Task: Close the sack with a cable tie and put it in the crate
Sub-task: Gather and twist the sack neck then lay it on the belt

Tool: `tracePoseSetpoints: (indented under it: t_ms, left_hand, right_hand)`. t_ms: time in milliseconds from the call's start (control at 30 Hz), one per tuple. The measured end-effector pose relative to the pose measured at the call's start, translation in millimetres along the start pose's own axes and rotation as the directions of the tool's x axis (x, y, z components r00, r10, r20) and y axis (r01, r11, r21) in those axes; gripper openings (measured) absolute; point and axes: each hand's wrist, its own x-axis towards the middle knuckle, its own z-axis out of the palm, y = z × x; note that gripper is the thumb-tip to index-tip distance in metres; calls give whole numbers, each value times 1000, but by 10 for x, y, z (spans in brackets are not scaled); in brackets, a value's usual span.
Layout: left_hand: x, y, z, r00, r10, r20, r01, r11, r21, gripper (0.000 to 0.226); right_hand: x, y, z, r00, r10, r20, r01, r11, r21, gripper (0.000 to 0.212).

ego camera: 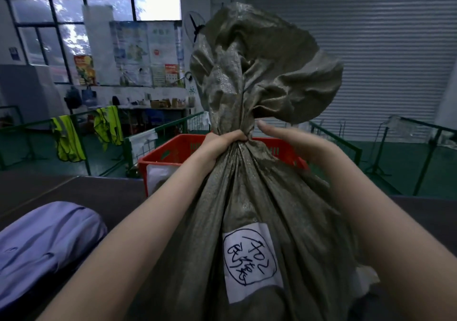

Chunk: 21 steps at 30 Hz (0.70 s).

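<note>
The sack (247,197) stands upright at centre, long axis running twelve to six. The left hand (222,145) is clenched round its gathered neck; the right hand (284,138), at three o'clock of the neck, is loose-fingered and holds nothing. No tie shows. The crate (173,152) waits at twelve, just behind.

- The sack (249,197) is coloured a dull grey-green, with a fine woven, slightly shiny pattern.
- A white label (249,259) with black handwriting in a drawn ring is seen on the sack.
- The crate (173,152) is coloured bright red.
- The surface (99,192) is coloured dark brown-grey.
- A light purple cloth bundle (42,246) is seen.
- The vests (66,140) are coloured bright yellow-green.
- The railings (346,145) are painted dark green.
</note>
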Motion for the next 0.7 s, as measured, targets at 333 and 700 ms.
tracePoseSetpoints:
  t_ms: [333, 700]
  left_hand:
    - [-15, 54, 7, 990, -67, 121, 28, 953, 300, 55]
    - [-159, -366, -880, 962, -256, 93, 91, 622, 778, 126]
  right_hand:
    - [111, 263, 1124, 998, 8, -65, 19, 913, 408, 55]
    - [158, 351, 1115, 975, 196, -100, -132, 884, 448, 53]
